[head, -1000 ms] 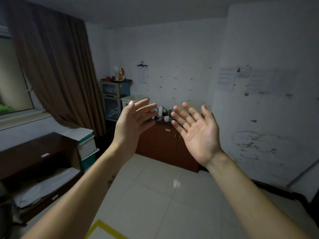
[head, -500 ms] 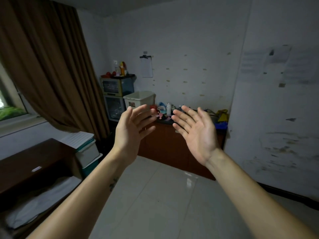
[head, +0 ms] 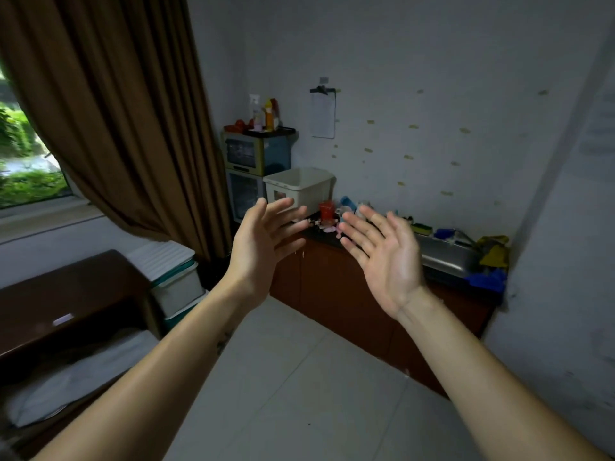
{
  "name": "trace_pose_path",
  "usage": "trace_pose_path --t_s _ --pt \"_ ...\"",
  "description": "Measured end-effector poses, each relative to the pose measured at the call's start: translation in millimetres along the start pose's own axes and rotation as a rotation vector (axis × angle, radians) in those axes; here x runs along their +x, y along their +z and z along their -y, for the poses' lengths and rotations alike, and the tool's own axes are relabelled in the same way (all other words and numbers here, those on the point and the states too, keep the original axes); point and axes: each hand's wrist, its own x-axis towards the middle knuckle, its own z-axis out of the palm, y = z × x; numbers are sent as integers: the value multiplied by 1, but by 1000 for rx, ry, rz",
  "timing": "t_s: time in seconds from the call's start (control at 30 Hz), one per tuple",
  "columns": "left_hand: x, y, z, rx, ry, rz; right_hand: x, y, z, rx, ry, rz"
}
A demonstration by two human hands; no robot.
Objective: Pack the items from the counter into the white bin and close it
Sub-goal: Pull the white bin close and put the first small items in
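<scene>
Head view puts us well back from the surface [head: 321, 237], left hand [head: 263, 249] and right hand [head: 384, 259] raised, spread open, empty. White bin [head: 299, 189] stands at its left end beside small items [head: 327, 212]. Approach phase, we reckon; next, step in and grab one.

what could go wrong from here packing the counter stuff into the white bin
Small items crowd beside the red cup near the counter edge; in this dim light the left hand or right hand could knock some off. The white bin sits at the counter's end and might slide.
</scene>
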Motion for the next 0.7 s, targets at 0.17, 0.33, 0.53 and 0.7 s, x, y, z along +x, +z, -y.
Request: trace_pose_path --t_s 0.17,0.33,0.53,0.7 --pt "100 -27 35 15 -4 14 102 -22 -43 -1 16 -20" --pt "214 -72 63 -78 -59 11 211 -29 -92 -26 34 -71" --pt "360 -96 78 -93 -82 66 342 -34 -120 -51 6 -143" --pt "445 -106 95 -130 -111 93 427 -49 -129 -72 -17 -155"
